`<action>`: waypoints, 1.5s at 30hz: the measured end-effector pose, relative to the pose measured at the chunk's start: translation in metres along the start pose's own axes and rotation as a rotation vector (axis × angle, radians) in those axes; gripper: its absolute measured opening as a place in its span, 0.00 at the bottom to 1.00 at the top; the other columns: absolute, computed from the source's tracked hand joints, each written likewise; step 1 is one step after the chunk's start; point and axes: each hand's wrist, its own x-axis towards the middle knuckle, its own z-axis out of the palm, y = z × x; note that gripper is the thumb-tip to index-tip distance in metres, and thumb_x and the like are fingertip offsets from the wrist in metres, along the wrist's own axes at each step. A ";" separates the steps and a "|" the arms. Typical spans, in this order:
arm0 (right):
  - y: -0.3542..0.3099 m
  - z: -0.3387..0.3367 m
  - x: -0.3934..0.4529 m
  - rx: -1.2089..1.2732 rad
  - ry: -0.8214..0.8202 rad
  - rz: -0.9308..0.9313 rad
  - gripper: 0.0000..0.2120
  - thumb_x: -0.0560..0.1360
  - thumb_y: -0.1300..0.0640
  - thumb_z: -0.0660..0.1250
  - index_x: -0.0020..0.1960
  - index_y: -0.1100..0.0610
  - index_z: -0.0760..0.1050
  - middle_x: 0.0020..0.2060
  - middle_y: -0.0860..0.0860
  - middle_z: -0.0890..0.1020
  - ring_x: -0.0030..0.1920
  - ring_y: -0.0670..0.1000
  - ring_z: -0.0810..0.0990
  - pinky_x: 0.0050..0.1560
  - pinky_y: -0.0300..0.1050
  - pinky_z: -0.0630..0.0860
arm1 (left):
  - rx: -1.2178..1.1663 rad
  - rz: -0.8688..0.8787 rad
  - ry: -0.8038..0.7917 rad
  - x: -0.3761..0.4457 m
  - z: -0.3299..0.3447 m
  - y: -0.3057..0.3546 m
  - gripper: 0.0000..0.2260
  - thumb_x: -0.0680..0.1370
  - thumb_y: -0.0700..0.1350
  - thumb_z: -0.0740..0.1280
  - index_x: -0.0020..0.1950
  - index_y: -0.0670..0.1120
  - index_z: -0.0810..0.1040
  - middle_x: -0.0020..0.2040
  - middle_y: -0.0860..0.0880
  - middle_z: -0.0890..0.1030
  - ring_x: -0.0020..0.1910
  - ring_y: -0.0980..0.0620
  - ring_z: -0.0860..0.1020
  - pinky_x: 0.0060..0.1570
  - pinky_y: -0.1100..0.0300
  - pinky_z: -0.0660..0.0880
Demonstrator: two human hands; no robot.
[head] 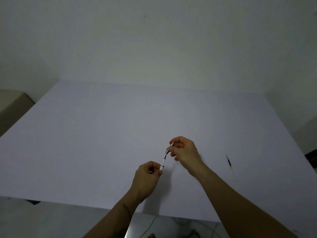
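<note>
Above the middle of a pale table (103, 134), both my hands hold parts of a pen. My left hand (147, 177) grips the lower end of a white pen barrel (162, 164), whose dark tip points up and away. My right hand (185, 152) pinches a small silvery metal pen piece (169, 148) just above that tip. The two parts nearly meet; I cannot tell whether they touch. On the table to the right lies a thin pen refill (229, 164) with blue and yellow sections.
A plain white wall rises behind the table. A beige box-like object (12, 107) stands at the left edge. Beyond the table's right edge something dark (311, 158) shows. Below the table's near edge are tiled floor, thin cables (171, 224) and my toes.
</note>
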 end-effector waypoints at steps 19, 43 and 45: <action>-0.003 -0.010 -0.010 0.012 -0.013 -0.004 0.08 0.74 0.66 0.68 0.50 0.57 0.79 0.42 0.56 0.86 0.37 0.50 0.81 0.37 0.41 0.76 | 0.004 0.004 -0.008 -0.003 0.009 0.004 0.04 0.77 0.40 0.67 0.49 0.44 0.81 0.43 0.47 0.82 0.43 0.49 0.79 0.38 0.65 0.74; 0.027 -0.008 -0.018 0.033 -0.122 0.173 0.07 0.73 0.55 0.73 0.40 0.56 0.78 0.33 0.52 0.79 0.35 0.50 0.76 0.35 0.43 0.73 | -0.100 0.061 -0.009 -0.007 0.019 0.012 0.05 0.78 0.41 0.66 0.49 0.46 0.82 0.44 0.48 0.83 0.45 0.50 0.80 0.43 0.64 0.75; 0.027 -0.009 -0.020 0.077 -0.143 0.174 0.04 0.74 0.55 0.72 0.43 0.56 0.80 0.35 0.52 0.80 0.36 0.51 0.77 0.35 0.43 0.74 | -0.108 0.061 -0.005 -0.007 0.019 0.012 0.05 0.78 0.41 0.66 0.48 0.46 0.82 0.44 0.48 0.83 0.45 0.50 0.80 0.42 0.65 0.75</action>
